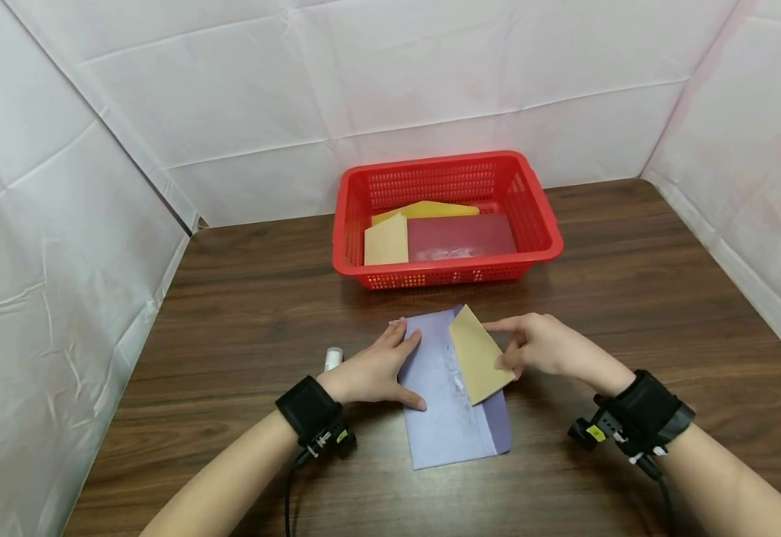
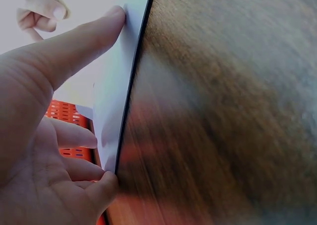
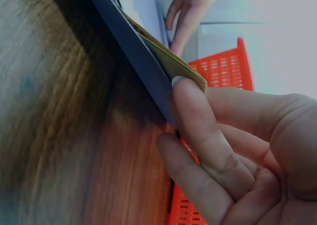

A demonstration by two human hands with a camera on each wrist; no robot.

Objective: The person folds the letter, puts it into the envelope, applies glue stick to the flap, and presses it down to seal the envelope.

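On the near part of the brown table [image 1: 249, 306], which had dark wood lines, a flat purple envelope [image 1: 440, 432] lay with its darker flap [image 1: 497, 421] out at the right. The left hand [image 1: 386, 369] rested on its left side, fingers and thumb spread wide. The right hand [image 1: 538, 343] pinched a small cream envelope [image 1: 480, 358] by its right side. That one was over the purple one, on a slant, and from the side it looked thin, with two layers. White smears, maybe glue, showed on the purple paper. So this job seemed about half done: the white stuff looked to be on, but the cream envelope was crooked and not yet let go. Getting it straight and flat seemed to be left. By the left hand was a little white tube [image 1: 333, 358], partly hidden, and I could not tell what it was. Past the hands sat a red basket [image 1: 444, 277], hard like plastic and full of tiny holes. In it were a cream piece [image 1: 386, 242], a yellow piece [image 1: 430, 209] with a pointy top, and a dark red piece [image 1: 460, 233] with white smears. I could not tell if those were finished. Farthest back hung a creased white sheet [image 1: 417, 74].
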